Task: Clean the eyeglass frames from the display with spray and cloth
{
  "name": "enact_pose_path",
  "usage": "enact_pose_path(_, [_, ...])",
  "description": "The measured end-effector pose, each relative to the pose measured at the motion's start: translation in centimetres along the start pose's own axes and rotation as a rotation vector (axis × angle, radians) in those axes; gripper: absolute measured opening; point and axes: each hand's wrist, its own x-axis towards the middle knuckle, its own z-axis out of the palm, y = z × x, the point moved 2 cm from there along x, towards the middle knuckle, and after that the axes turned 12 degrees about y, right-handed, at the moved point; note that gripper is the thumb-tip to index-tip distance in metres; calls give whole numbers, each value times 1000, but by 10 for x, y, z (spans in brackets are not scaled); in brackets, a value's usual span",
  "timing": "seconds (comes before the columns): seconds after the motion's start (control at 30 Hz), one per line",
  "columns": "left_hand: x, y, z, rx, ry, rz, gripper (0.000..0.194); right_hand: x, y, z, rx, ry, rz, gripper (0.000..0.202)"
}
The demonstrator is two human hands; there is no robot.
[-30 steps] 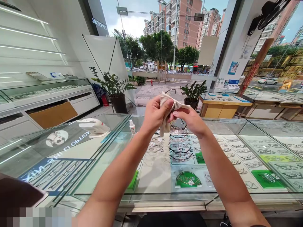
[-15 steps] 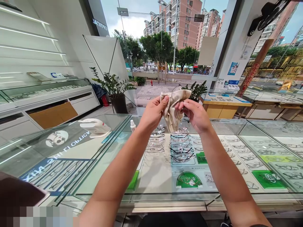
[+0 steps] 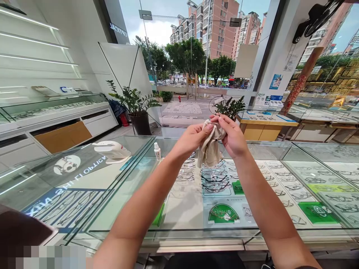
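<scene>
Above the glass counter, my left hand (image 3: pixel 192 140) pinches a beige cloth (image 3: pixel 209 155) between thumb and fingers, and its folds hang down. My right hand (image 3: pixel 235 137) is closed on a pair of thin-rimmed round eyeglasses (image 3: pixel 217 105). One lens points up and away past the fingertips; the other sits low between the hands, against the cloth. Both sets of fingertips nearly meet at the middle of the frame. The cloth and fingers hide part of the eyeglasses.
Beneath my hands, the glass display case (image 3: pixel 185 213) holds rows of eyeglass frames (image 3: pixel 215 179). A small white bottle (image 3: pixel 157 151) and a white device (image 3: pixel 112 151) stand on the counter to the left. Potted plants (image 3: pixel 140 119) are beyond it.
The cloth has been drawn down and hangs lower. My hands have come closer together, and the eyeglasses have turned so one round lens shows above my right fingers.
</scene>
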Motion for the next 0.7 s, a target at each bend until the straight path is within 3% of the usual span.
enact_pose_path(0.23, [2, -2, 0, -80, 35, -3, 50, -6, 3, 9, 67, -70, 64, 26])
enact_pose_path(0.57, [2, 0, -2, -8, 137, -21, 52, -9, 7, 13, 51, -56, -16, 23])
enact_pose_path(0.7, [-1, 4, 3, -83, 99, -64, 51, -9, 9, 13, 43, -38, -23, 25])
